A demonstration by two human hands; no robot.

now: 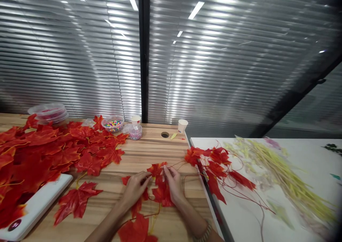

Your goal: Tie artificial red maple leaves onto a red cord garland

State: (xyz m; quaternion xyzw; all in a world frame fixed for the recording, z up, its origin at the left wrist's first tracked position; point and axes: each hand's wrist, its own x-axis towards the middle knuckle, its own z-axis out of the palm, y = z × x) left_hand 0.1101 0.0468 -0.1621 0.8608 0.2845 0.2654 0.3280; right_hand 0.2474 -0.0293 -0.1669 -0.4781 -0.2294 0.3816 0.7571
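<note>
My left hand [135, 189] and my right hand [173, 183] meet over a small cluster of red artificial maple leaves [159, 185] on the wooden table [149, 153]. The fingertips of both hands pinch the top leaf of that cluster. Thin orange-red stems [184, 179] run from the cluster to the right toward more red leaves [213, 163] lying across the table seam. Another red leaf [136, 231] lies just below my forearms.
A big heap of red maple leaves [45, 149] covers the left of the table, partly over a white board [37, 208]. Bowls of coloured beads [113, 123], lidded tubs [49, 113] and two paper cups [182, 125] stand at the back. Yellow-green sprigs [278, 170] lie on the white table [240, 217].
</note>
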